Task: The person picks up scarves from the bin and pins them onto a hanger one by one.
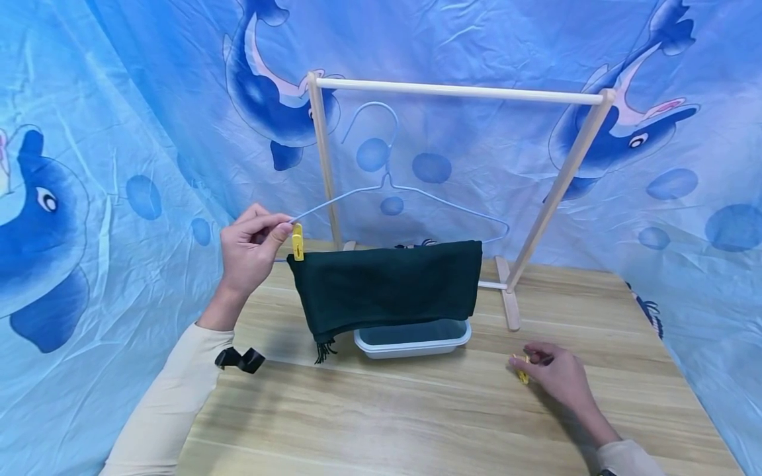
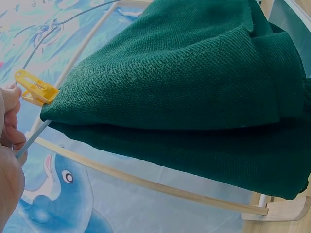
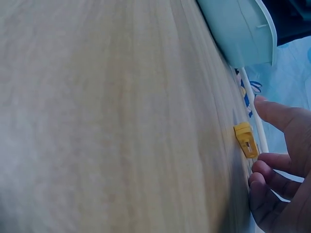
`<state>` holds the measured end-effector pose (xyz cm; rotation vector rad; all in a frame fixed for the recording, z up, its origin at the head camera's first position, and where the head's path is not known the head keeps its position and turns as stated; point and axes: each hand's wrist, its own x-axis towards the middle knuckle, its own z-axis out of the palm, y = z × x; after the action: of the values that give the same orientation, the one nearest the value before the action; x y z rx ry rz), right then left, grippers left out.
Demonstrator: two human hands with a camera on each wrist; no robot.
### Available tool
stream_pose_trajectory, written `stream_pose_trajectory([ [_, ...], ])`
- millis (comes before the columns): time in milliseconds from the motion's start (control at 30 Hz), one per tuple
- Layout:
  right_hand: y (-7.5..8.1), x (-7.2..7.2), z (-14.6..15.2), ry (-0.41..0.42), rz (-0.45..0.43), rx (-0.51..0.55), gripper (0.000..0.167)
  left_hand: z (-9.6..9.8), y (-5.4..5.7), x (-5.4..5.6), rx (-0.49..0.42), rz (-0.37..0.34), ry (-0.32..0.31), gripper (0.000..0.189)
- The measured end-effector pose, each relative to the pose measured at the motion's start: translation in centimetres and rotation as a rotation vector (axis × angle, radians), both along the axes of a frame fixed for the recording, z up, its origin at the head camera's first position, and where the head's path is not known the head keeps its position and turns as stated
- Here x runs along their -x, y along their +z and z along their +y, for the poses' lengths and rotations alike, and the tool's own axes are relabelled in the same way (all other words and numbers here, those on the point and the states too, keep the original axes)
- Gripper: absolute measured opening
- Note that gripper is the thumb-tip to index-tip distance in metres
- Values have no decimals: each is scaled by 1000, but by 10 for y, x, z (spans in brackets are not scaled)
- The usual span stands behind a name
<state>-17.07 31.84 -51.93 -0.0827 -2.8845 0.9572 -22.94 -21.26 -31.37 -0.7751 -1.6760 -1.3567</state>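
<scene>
My left hand grips the left end of a light blue wire hanger, its thumb by a yellow clothespin. That clothespin clips one corner of a dark green fringed scarf to the hanger's bottom bar. The folded scarf hangs over the bar; in the left wrist view its woven cloth fills most of the frame. At the right, my right hand is at a second yellow clothespin on the table. The right wrist view shows the thumb spread away from this clothespin, with the other fingertips close beside it.
A wooden rack with a white top rail stands behind the hanger. Below the scarf sits a pale plastic basin, partly hidden. The wood-grain table spreads in front. Blue dolphin-print curtains enclose the back and sides.
</scene>
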Motion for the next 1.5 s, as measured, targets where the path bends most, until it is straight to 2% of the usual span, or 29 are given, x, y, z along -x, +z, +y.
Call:
stream_pose_trajectory([
  [533, -2, -1, -5, 27, -5, -2, 65, 3, 0, 2, 23, -13, -4, 9],
  [767, 0, -3, -7, 74, 37, -8, 46, 4, 0, 2, 21, -15, -12, 9],
  [967, 9, -4, -3, 107, 45, -21, 44, 3, -1, 1, 17, -17, -9, 10],
  [1200, 25, 0, -1, 119, 144, 17, 38, 1, -1, 0, 6, -21, -2, 10],
  [1367, 36, 3, 0, 101, 174, 36, 36, 1, -1, -1, 8, -23, -2, 9],
  [1500, 48, 4, 1, 122, 214, 43, 30, 2, -1, -1, 9, -21, 1, 9],
])
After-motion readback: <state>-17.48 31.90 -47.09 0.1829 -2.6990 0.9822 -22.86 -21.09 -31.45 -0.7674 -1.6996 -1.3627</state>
